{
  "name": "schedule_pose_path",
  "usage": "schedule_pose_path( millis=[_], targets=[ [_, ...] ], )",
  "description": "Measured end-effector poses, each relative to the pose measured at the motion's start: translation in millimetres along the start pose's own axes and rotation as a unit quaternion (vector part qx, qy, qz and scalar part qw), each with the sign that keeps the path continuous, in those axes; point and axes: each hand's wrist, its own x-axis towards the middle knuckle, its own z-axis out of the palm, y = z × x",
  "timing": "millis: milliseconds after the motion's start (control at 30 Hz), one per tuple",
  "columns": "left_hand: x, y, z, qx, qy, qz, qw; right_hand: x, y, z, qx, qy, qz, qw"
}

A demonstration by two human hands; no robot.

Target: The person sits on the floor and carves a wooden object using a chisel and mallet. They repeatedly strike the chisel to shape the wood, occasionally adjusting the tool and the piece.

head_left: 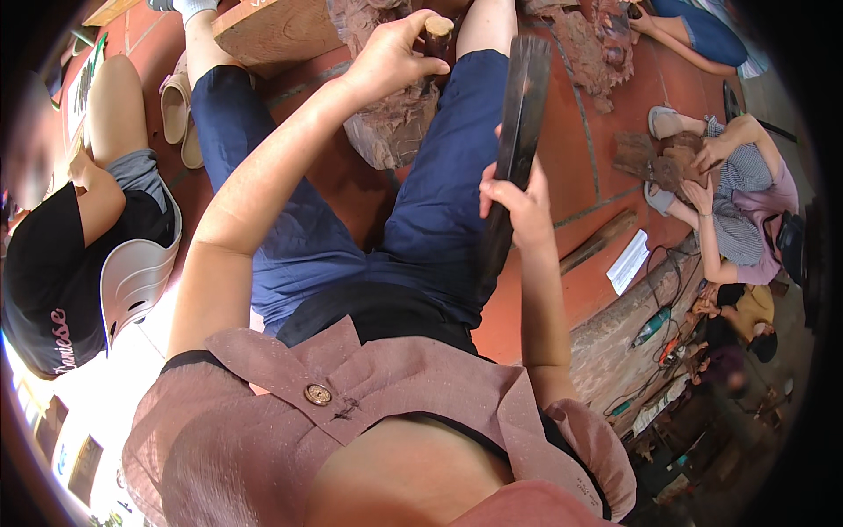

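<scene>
My left hand (395, 60) is closed around the handle of a chisel (438, 31), its pale, worn butt end facing up; the blade is hidden. The tool stands over a rough reddish-brown carved wood block (386, 140) that lies between my legs. My right hand (522, 198) grips a long, dark, squared wooden mallet (524, 105), raised in front of my right thigh. The mallet is apart from the chisel, its upper end to the right of it.
Another carved wood piece (597, 53) lies ahead right, with a person's hand beside it. At right, another person holds a brown wood piece (659, 162). A wooden stick (600, 241), white paper (627, 262) and corded power tools (652, 325) lie nearby. A person sits on a light chair (136, 272) at left.
</scene>
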Motion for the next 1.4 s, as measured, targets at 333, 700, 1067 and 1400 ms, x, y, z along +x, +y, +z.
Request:
schedule_pose_path(
  millis=[333,700,1067,1400],
  targets=[
    [6,-3,8,0.026,-0.032,0.063,0.997,50,-68,-16,-0.323,0.092,-0.326,0.884],
    [10,-7,11,0.0,-0.007,0.088,0.996,54,-61,-21,-0.517,0.075,-0.309,0.795],
    [-22,-6,-26,-0.18,0.102,0.017,0.978,1,11,-18,-0.055,0.038,0.037,0.997],
    [-71,-23,-78,-0.29,0.263,-0.126,0.911,0,59,6,0.253,0.069,0.076,0.962]
  ],
)
